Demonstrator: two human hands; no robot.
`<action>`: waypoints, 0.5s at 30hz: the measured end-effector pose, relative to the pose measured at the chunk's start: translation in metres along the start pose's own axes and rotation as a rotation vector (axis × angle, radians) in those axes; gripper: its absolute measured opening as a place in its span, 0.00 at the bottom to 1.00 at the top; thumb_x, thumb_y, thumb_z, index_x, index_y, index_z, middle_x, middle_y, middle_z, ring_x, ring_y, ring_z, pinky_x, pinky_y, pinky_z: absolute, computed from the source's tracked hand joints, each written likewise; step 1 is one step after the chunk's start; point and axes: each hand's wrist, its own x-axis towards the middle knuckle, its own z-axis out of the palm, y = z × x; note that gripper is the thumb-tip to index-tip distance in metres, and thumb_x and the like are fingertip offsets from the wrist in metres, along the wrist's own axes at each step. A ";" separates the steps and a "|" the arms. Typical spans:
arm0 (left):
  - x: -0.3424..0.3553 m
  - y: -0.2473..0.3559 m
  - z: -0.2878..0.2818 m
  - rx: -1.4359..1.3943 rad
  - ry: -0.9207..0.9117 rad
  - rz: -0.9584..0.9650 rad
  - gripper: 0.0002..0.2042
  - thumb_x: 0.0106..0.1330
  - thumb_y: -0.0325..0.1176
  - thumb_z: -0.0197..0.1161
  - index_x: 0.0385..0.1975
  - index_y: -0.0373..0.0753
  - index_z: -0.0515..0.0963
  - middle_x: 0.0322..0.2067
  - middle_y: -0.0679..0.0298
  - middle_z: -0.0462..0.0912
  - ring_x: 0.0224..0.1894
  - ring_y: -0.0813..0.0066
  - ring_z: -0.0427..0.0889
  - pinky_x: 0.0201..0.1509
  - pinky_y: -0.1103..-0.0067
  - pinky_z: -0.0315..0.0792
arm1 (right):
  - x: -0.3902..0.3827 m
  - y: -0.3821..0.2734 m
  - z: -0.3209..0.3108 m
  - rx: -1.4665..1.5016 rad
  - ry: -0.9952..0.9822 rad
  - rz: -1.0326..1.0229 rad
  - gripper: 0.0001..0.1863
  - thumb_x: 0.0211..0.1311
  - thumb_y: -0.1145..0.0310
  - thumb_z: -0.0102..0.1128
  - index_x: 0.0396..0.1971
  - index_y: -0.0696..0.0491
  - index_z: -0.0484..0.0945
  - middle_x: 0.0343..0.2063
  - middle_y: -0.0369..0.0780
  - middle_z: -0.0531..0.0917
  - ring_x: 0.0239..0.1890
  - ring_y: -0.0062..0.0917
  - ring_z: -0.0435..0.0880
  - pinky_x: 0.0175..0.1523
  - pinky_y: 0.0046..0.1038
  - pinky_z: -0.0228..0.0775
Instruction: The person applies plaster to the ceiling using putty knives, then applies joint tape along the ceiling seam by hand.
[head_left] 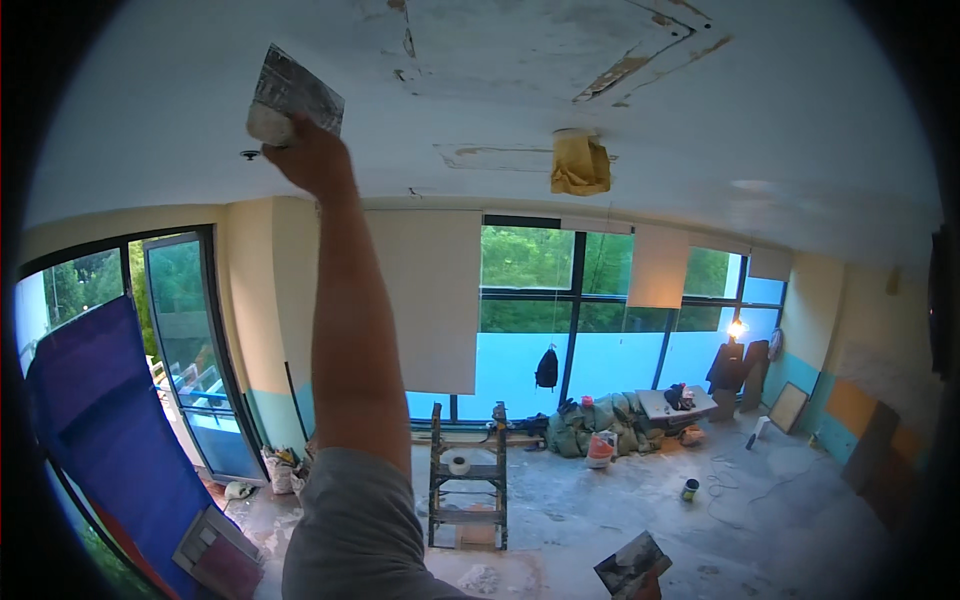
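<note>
My left arm, in a grey sleeve, reaches up toward the white ceiling [480, 100]. My left hand [312, 160] is closed round a wide putty knife [297, 88]. Its flat, smeared metal blade is up at the ceiling; whether it touches cannot be told. Low in the view, my right hand [650, 584] shows only in part at the lower edge. It grips a second wide putty knife [630, 560] with dark and pale smears on its blade. Patches of bare, cracked surface mark the ceiling to the right of the raised blade.
A stepladder [468, 490] with a roll on it stands ahead. A brown paper-like cover [580, 165] hangs from the ceiling. Stacked sacks [610, 420], a white table [680, 402] and a lit lamp [737, 328] are by the windows. A can [690, 489] sits on the dusty floor.
</note>
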 end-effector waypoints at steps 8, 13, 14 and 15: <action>-0.084 0.033 0.111 -0.371 -0.132 -0.044 0.22 0.63 0.20 0.50 0.57 0.25 0.57 0.54 0.43 0.61 0.56 0.48 0.67 0.62 0.65 0.64 | 0.015 -0.080 -0.054 1.571 0.215 1.037 0.26 0.68 0.60 0.53 0.61 0.58 0.66 0.56 0.46 0.75 0.52 0.37 0.77 0.57 0.38 0.72; -0.131 0.067 0.143 -0.202 -0.121 0.048 0.24 0.59 0.20 0.54 0.56 0.25 0.57 0.51 0.44 0.60 0.55 0.48 0.65 0.61 0.63 0.64 | 0.005 -0.070 -0.063 1.421 0.253 0.894 0.25 0.69 0.61 0.51 0.61 0.58 0.66 0.57 0.45 0.75 0.53 0.37 0.76 0.57 0.38 0.71; -0.140 0.073 0.146 -0.198 -0.119 0.070 0.25 0.58 0.20 0.55 0.57 0.25 0.57 0.51 0.44 0.60 0.55 0.48 0.65 0.60 0.63 0.65 | 0.003 -0.069 -0.065 1.376 0.264 0.859 0.25 0.69 0.61 0.50 0.61 0.58 0.66 0.57 0.45 0.75 0.53 0.37 0.76 0.57 0.38 0.71; -0.150 0.077 0.145 -0.159 -0.183 0.062 0.27 0.57 0.21 0.56 0.57 0.26 0.57 0.51 0.45 0.61 0.55 0.47 0.65 0.60 0.61 0.65 | 0.001 -0.066 -0.066 1.324 0.274 0.823 0.25 0.70 0.61 0.50 0.62 0.58 0.66 0.57 0.45 0.75 0.53 0.37 0.76 0.57 0.38 0.71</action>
